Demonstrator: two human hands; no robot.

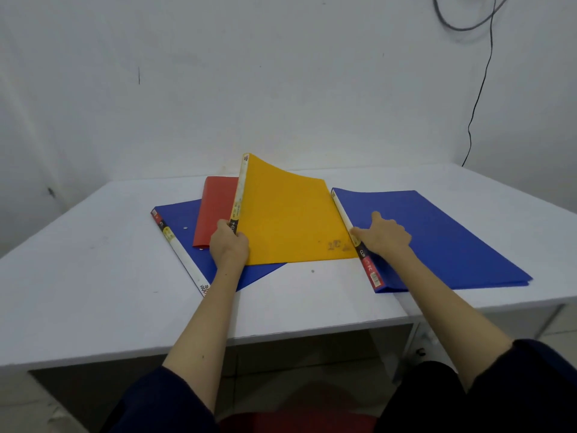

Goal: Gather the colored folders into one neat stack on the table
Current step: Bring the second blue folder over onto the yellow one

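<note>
A yellow folder is tilted up off the table, its spine raised at the left. My left hand grips the near end of that spine. Under it lie a red folder and a blue folder, both flat and partly covered. To the right a second blue folder lies flat by itself. My right hand rests on it near its spine, fingers curled over the spine edge, the thumb spread out on the cover.
The white table stands against a white wall. Its front edge runs near my arms, its right edge close to the right blue folder. A black cable hangs down the wall at the back right.
</note>
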